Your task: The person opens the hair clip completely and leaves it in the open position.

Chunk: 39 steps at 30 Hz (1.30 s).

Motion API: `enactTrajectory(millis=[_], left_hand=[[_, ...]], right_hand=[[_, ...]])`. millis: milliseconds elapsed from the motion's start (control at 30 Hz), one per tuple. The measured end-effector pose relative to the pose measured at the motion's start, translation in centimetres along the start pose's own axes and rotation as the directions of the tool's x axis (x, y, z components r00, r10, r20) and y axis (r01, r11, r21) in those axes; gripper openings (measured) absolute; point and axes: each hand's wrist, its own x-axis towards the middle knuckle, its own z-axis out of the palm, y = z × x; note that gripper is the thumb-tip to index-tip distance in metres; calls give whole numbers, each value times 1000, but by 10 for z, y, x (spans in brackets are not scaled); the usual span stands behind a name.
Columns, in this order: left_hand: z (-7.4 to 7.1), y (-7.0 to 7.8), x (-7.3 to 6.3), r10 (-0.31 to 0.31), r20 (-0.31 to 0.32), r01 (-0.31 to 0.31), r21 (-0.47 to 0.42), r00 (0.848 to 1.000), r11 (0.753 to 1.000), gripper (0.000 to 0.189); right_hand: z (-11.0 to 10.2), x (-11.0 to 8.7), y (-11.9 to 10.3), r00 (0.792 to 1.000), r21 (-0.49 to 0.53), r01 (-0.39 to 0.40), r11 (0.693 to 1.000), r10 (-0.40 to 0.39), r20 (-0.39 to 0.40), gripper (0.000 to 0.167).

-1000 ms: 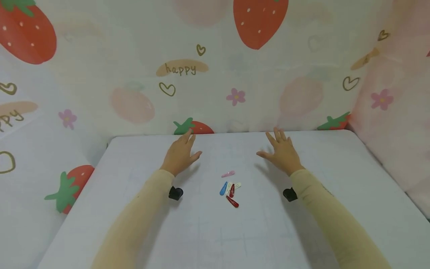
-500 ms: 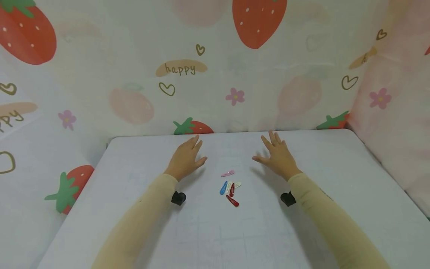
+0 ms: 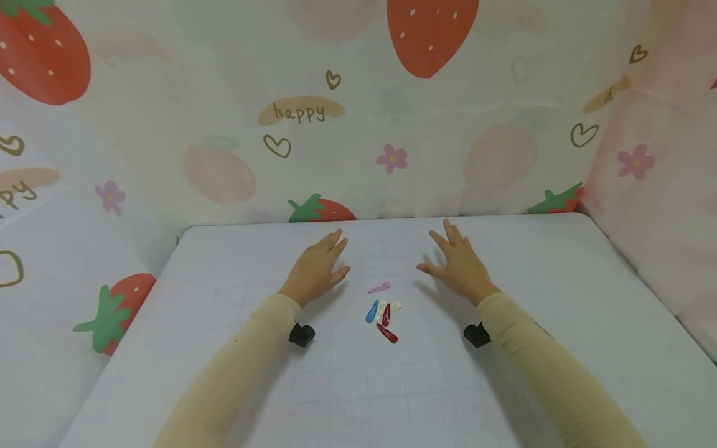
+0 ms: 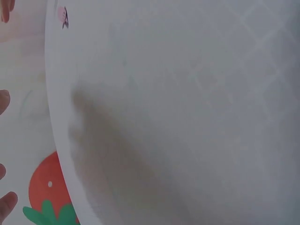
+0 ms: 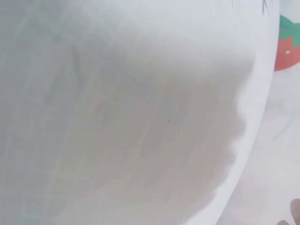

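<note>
Several small snap hair clips lie on the white table between my hands in the head view. A pink hair clip (image 3: 379, 287) is set apart at the back. In front of it a blue hair clip (image 3: 372, 311), a red hair clip (image 3: 386, 315) and white hair clips (image 3: 396, 306) lie close together. Another red hair clip (image 3: 386, 333) is nearest to me. My left hand (image 3: 316, 267) hovers left of the clips, fingers spread and holding nothing. On the other side my right hand (image 3: 460, 267) hovers likewise, spread and bare.
The white table (image 3: 358, 398) reaches back to a wall sheet (image 3: 336, 168) printed with strawberries, flowers and hearts. More printed sheet rises along the left and right sides. A black wrist camera (image 3: 302, 335) sits under the left sleeve, another black camera (image 3: 477, 335) under the right.
Both hands have drawn inward and slightly nearer to me, so the gap between them is smaller. The hair clips stay where they were.
</note>
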Motion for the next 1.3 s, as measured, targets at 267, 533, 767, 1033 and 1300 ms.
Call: enactTrajectory(millis=[267, 533, 767, 1033, 1300], left_hand=[[2, 9, -1, 25, 29, -25, -4, 999, 1000, 50], [2, 17, -5, -16, 86, 18, -27, 996, 999, 49], [5, 21, -9, -2, 52, 6, -71, 999, 997, 44], [12, 28, -10, -4, 47, 9, -123, 999, 992, 41], [15, 37, -8, -38, 71, 54, -237, 997, 970, 39]], right_hand=[[5, -3, -3, 998, 44, -35, 998, 32, 56, 93], [8, -7, -9, 996, 71, -39, 997, 34, 78, 91], [12, -10, -14, 996, 78, -20, 997, 13, 86, 89], [19, -13, -16, 997, 116, -24, 993, 14, 82, 90], [18, -17, -24, 995, 166, -47, 985, 31, 96, 88]])
